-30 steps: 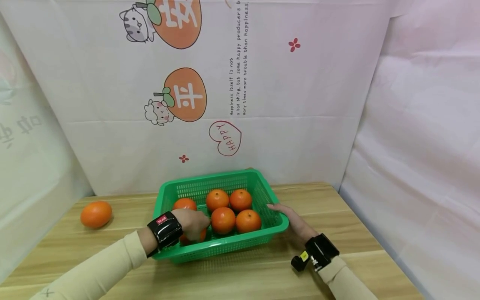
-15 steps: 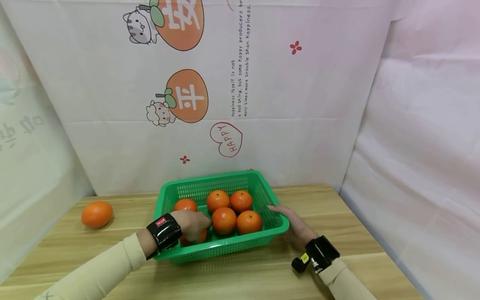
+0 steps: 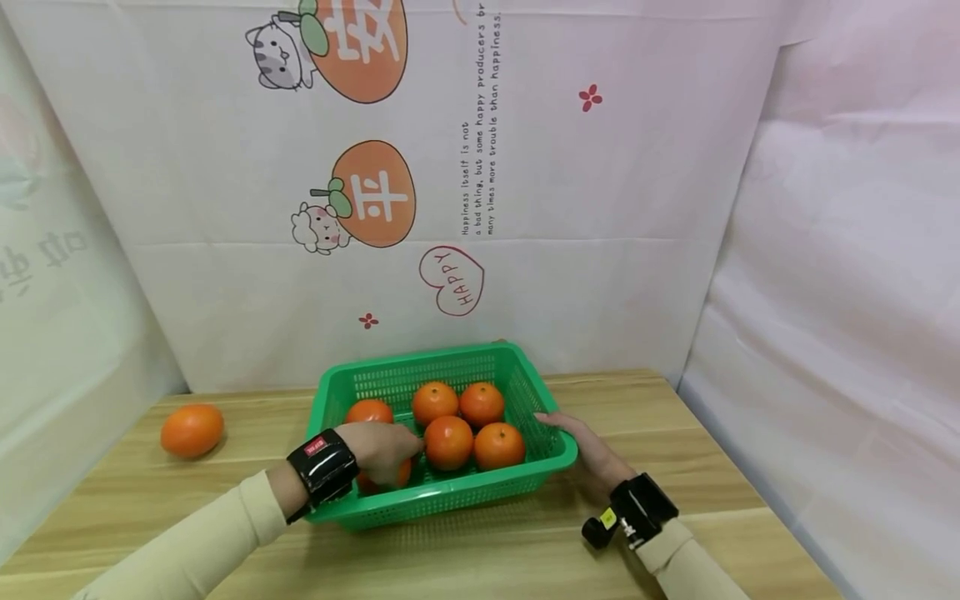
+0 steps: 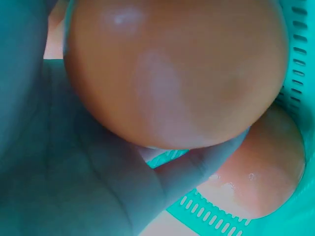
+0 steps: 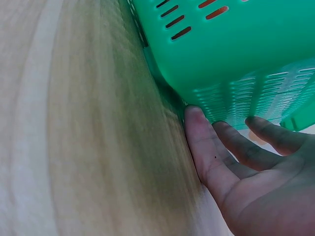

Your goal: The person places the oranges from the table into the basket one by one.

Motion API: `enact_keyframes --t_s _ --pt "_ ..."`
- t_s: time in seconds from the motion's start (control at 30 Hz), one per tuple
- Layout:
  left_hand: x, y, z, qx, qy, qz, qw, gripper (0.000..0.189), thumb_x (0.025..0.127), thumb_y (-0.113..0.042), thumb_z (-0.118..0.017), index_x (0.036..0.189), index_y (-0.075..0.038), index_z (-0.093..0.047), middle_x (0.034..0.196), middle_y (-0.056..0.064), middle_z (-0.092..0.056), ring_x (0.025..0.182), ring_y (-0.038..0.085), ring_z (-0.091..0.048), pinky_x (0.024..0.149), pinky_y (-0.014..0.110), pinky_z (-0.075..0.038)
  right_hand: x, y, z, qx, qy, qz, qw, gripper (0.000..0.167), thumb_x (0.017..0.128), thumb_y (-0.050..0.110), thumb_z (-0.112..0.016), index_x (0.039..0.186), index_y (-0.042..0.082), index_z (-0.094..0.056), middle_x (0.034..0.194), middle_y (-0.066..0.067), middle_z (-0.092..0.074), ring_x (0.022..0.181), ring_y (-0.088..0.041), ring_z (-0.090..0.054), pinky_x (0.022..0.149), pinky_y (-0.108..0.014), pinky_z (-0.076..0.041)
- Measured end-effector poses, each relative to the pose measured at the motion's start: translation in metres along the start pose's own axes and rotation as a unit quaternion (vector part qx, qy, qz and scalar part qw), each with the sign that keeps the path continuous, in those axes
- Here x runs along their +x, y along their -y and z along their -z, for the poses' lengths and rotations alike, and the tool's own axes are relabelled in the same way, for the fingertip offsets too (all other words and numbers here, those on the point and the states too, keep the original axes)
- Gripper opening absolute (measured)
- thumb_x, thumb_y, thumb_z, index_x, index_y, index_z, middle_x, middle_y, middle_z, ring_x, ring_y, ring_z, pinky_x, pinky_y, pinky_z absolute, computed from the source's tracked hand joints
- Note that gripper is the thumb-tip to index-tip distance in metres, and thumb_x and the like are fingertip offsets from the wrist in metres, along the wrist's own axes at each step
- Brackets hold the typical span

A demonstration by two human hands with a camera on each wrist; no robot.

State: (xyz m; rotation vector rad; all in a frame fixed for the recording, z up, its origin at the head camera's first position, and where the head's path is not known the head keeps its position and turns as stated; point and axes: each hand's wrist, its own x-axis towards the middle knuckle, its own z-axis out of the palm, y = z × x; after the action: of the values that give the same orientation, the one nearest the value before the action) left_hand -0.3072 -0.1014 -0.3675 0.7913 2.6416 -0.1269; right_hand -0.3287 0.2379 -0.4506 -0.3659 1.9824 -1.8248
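Observation:
A green plastic basket [image 3: 495, 477] stands on the table with several oranges in it. Inside its left front part, my left hand [image 3: 386, 450] curls round an orange [image 4: 177, 73]; thumb and fingers wrap its sides. Another orange [image 3: 369, 411] lies just behind that hand, and an orange [image 3: 448, 443] sits right beside its knuckles. My right hand [image 3: 588, 446] holds the basket's right side, thumb over the rim. In the right wrist view its fingers [image 5: 248, 150] press against the outer slotted wall, low near the table.
A single orange [image 3: 192, 431] lies on the wooden table [image 3: 480, 558] to the left of the basket. Printed white cloth [image 3: 600, 208] hangs behind the table, with more white cloth on both sides.
Almost nothing differs. My left hand stays round the orange in the basket, and my right hand keeps its place on the right side; the head view has shifted slightly.

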Motion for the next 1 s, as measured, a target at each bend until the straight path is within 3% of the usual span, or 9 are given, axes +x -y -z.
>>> enact_keyframes --t_s 0.13,0.23,0.57,0.77,1.0 --pt "-0.003 -0.001 0.000 -0.008 -0.022 -0.025 0.9994 0.037 0.079 -0.005 -0.083 0.111 -0.018 -0.070 0.105 -0.004 -0.068 0.087 0.011 -0.057 0.080 0.031 -0.055 0.001 0.001 0.000 -0.004 -0.001 0.006 1.0000 0.080 0.106 0.049 -0.043 0.165 0.000 -0.021 0.161 -0.027 -0.041 0.129 -0.019 -0.059 0.118 -0.044 -0.044" --pt "-0.005 -0.005 0.002 -0.008 -0.030 -0.033 0.9989 0.041 0.078 -0.004 -0.083 0.115 -0.019 -0.072 0.114 -0.002 -0.070 0.090 0.009 -0.057 0.083 0.031 -0.056 0.001 0.002 0.001 -0.007 0.002 0.010 0.9999 0.080 0.107 0.050 -0.043 0.165 0.000 -0.020 0.161 -0.027 -0.041 0.127 -0.017 -0.060 0.114 -0.039 -0.046" --pt "-0.013 -0.013 0.008 -0.026 -0.024 -0.012 0.9993 0.054 0.078 0.006 -0.078 0.126 -0.020 -0.071 0.124 -0.001 -0.069 0.090 0.011 -0.055 0.082 0.031 -0.056 0.000 0.003 0.001 -0.007 -0.003 0.006 1.0000 0.081 0.106 0.050 -0.044 0.165 0.000 -0.020 0.156 -0.026 -0.049 0.118 -0.014 -0.065 0.110 -0.036 -0.049" --pt "-0.019 -0.013 0.010 -0.039 -0.031 -0.017 0.9986 0.053 0.081 -0.003 -0.083 0.130 -0.022 -0.071 0.131 -0.002 -0.069 0.093 0.010 -0.055 0.082 0.031 -0.054 -0.002 0.000 0.002 -0.010 0.004 0.007 0.9999 0.084 0.106 0.054 -0.044 0.166 0.001 -0.018 0.162 -0.026 -0.041 0.124 -0.013 -0.062 0.113 -0.037 -0.048" --pt "-0.027 -0.013 0.014 -0.017 -0.058 -0.037 0.9975 0.044 0.087 -0.025 -0.086 0.128 -0.021 -0.071 0.128 -0.001 -0.071 0.090 0.006 -0.063 0.087 0.032 -0.056 -0.002 -0.004 0.002 -0.009 0.013 0.008 0.9998 0.089 0.104 0.060 -0.045 0.167 0.004 -0.015 0.167 -0.024 -0.034 0.136 -0.017 -0.054 0.122 -0.046 -0.039"
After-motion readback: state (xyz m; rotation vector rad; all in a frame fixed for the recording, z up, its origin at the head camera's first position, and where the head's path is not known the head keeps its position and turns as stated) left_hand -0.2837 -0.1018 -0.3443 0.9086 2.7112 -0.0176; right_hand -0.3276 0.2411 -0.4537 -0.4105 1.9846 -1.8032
